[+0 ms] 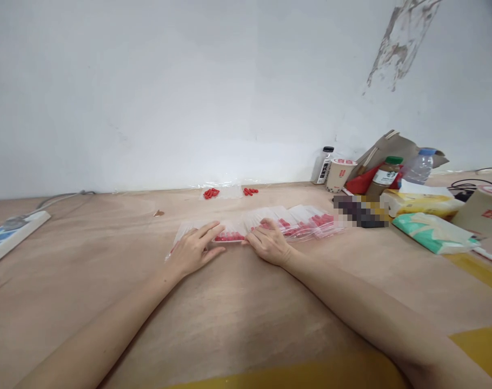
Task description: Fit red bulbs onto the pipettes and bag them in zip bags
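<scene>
A small clear plastic bag [228, 235] with several red pieces inside lies flat on the wooden table [238, 308]. My left hand [194, 249] rests on its left end with the fingers stretched out flat. My right hand [269, 243] presses on the bag's right end, fingers bent and close together. To the right lies a row of more clear bags with red pieces [306, 220], overlapping one another. Loose red pieces [211, 193] lie farther back near the wall, some on a clear bag, others [250, 191] beside it.
At the back right stand a dark-capped bottle [323, 165], a paper cup [339, 175], a brown bottle [384, 178], a clear water bottle [419, 167], a brown paper bag [394, 147] and tissue packs [434, 232]. A power strip [14, 231] lies at the far left.
</scene>
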{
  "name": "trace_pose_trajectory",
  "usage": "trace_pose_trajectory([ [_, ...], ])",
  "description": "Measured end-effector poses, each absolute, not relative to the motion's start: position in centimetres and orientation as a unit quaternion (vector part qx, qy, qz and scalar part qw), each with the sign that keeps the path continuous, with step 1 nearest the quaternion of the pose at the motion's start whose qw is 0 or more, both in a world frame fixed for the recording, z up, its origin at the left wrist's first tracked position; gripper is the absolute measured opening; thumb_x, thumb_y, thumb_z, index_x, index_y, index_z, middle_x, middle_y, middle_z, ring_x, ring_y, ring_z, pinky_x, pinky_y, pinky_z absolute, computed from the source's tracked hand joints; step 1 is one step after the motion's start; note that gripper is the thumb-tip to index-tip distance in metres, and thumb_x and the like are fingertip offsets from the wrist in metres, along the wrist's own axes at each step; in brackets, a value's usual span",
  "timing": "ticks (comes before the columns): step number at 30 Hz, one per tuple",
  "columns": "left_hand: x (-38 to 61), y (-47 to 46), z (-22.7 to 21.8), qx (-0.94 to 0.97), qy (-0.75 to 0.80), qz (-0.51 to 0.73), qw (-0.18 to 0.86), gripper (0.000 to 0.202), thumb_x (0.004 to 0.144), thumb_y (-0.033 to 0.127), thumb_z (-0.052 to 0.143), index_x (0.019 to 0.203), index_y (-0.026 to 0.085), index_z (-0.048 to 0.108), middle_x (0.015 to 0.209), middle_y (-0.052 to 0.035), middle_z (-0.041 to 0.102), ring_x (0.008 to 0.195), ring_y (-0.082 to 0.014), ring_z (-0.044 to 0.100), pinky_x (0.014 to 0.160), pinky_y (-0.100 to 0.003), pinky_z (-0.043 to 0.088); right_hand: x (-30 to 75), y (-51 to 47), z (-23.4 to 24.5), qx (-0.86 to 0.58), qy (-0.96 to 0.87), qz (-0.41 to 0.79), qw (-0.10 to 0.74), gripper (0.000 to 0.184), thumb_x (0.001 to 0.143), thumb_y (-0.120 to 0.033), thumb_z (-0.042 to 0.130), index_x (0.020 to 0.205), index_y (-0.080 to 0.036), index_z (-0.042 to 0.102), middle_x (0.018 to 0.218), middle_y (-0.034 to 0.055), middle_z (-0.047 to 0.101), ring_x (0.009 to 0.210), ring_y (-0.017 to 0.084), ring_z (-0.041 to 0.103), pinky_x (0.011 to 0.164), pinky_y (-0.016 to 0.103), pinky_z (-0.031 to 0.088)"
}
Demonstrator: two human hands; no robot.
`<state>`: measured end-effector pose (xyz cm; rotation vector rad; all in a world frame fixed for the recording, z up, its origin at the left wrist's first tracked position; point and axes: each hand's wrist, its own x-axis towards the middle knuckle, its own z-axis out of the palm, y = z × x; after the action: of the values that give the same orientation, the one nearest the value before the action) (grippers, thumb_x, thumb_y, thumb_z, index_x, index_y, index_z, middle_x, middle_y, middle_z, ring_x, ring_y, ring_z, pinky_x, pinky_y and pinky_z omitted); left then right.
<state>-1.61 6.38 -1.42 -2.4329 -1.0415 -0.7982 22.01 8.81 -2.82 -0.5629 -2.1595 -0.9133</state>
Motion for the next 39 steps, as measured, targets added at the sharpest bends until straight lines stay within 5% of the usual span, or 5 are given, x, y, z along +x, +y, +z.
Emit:
trace_pose_trajectory([
  [8, -3.4, 6.9, -0.4, -0.855, -0.400, -0.327, 0.048, 0.045, 0.078, 0.012, 0.040, 0.120, 0.022, 0.053, 0.123, -0.0015, 0.054, 0.109, -0.0182, 0.055, 0.094, -0.032, 0.045, 24.5, 8.1, -2.2, -0.252, -0.886, -0.223, 0.318, 0.029, 0.085, -0.040, 0.046, 0.095, -0.015, 0.058, 0.088, 0.0073, 0.063, 0.082, 0.017, 0.052, 0.083, 0.036, 0.028],
  [16, -9.2, 7.0, 0.5, -0.838, -0.480, -0.252, 0.058, 0.041, 0.079, 0.030, 0.041, 0.117, 0.023, 0.056, 0.124, -0.0026, 0.054, 0.111, -0.0235, 0.053, 0.096, -0.036, 0.042, 28.3, 8.3, -1.6, -0.344, -0.892, -0.171, 0.240, 0.035, 0.078, -0.024, 0.051, 0.113, -0.022, 0.055, 0.110, 0.0078, 0.060, 0.100, 0.022, 0.051, 0.097, 0.048, 0.017],
  [24, -7.4, 5.1, 1.7, -0.861, -0.500, -0.052, 0.073, 0.046, 0.083, 0.046, 0.039, 0.128, 0.035, 0.042, 0.146, -0.0017, 0.016, 0.132, -0.0348, 0.013, 0.100, -0.060, 0.012, 27.1, 8.9, -2.4, -0.329, -0.893, -0.221, 0.213, 0.029, 0.082, -0.013, 0.046, 0.103, -0.025, 0.062, 0.108, 0.0034, 0.064, 0.092, 0.018, 0.058, 0.100, 0.045, 0.017],
  [31, -5.1, 6.2, 0.4, -0.880, -0.467, -0.055, 0.067, 0.041, 0.088, 0.049, 0.034, 0.124, 0.033, 0.047, 0.132, -0.0070, 0.045, 0.124, -0.0302, 0.036, 0.098, -0.061, 0.017, 24.3, 9.3, -3.0, -0.267, -0.906, -0.206, 0.255, 0.027, 0.083, -0.014, 0.047, 0.100, -0.028, 0.063, 0.100, 0.0002, 0.067, 0.077, 0.014, 0.062, 0.102, 0.051, 0.009],
  [39, -6.0, 6.2, 0.2, -0.878, -0.423, -0.151, 0.168, 0.039, 0.083, 0.046, 0.046, 0.113, 0.024, 0.057, 0.125, -0.0112, 0.051, 0.118, -0.0301, 0.043, 0.100, -0.059, 0.018, 22.8, 9.0, -2.6, -0.276, -0.904, -0.170, 0.280, 0.029, 0.086, -0.022, 0.045, 0.112, -0.023, 0.056, 0.107, 0.0059, 0.064, 0.087, 0.015, 0.059, 0.099, 0.044, 0.019],
])
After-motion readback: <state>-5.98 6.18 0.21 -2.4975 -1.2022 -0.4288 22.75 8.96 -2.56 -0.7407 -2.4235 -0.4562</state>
